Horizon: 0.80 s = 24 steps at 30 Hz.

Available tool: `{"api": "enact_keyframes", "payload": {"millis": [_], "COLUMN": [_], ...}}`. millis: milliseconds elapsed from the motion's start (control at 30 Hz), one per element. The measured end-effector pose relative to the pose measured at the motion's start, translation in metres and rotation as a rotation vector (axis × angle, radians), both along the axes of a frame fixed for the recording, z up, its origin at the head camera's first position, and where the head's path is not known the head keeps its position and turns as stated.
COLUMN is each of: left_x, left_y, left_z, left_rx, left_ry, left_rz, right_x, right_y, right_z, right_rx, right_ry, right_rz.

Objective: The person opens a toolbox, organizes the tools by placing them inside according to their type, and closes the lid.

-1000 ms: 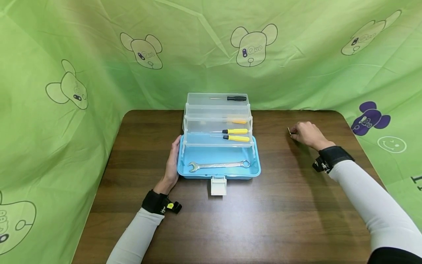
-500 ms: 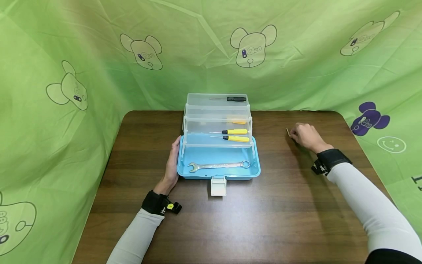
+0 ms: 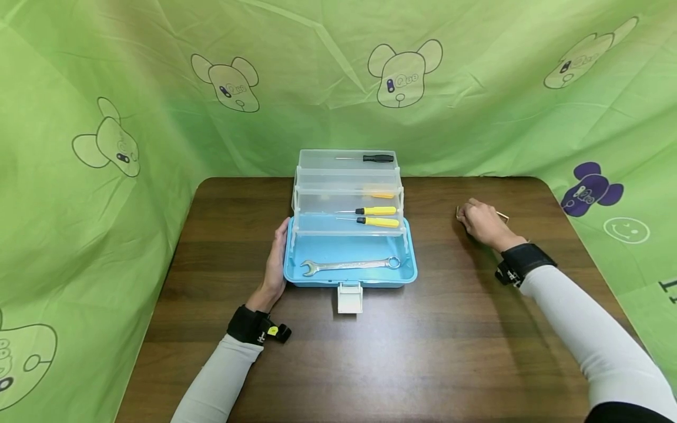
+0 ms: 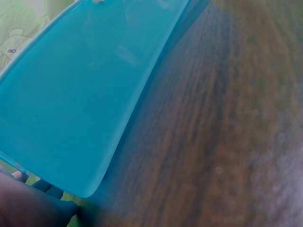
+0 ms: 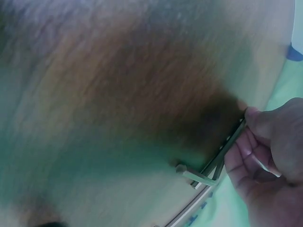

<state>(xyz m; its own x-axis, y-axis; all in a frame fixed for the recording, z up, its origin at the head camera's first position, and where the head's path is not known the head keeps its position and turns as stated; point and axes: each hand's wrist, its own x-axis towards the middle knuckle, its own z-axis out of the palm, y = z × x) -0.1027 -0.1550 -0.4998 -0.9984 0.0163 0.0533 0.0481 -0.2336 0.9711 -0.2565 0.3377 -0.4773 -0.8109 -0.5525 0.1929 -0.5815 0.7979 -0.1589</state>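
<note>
My left hand (image 3: 274,264) rests along the left side of the blue toolbox (image 3: 317,281), fingers extended against its wall. In the left wrist view the toolbox wall (image 4: 71,94) fills the upper left. Inside the box lies a combination wrench (image 3: 351,265). Over on the right, low at the tabletop, my right hand (image 3: 489,226) pinches an L-shaped metal hex key (image 5: 196,175) between thumb and fingers. Its bent short end shows in the right wrist view; in the head view the hand covers most of it.
Clear stepped trays (image 3: 317,202) stand unfolded at the box's back. They carry yellow screwdrivers (image 3: 382,222) and a black screwdriver (image 3: 378,158). A white latch (image 3: 350,298) hangs at the front. Green printed cloth (image 3: 317,117) rises behind the brown table (image 3: 455,352).
My right hand has shifted slightly left and turned, so a metal end now shows on its right side. The left hand and toolbox have stayed put.
</note>
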Motion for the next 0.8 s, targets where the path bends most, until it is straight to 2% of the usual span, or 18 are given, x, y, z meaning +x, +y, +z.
{"api": "enact_keyframes", "payload": {"millis": [233,433,800], "left_x": [0.0,0.0,-0.001], "left_y": [-0.001,0.0,0.0], "left_z": [-0.001,-0.001,-0.002], "left_rx": [0.002,-0.005,0.0], "left_ry": [0.005,0.004,0.006], "left_rz": [-0.005,-0.006,-0.002], "right_x": [0.004,0.011,0.025], "right_y": [-0.009,-0.014,-0.031], "right_z": [-0.002,-0.003,0.019], "right_rx": [-0.033,-0.068,-0.107], "right_ry": [0.022,0.023,0.017], "right_rz": [0.049,0.052,0.069]}}
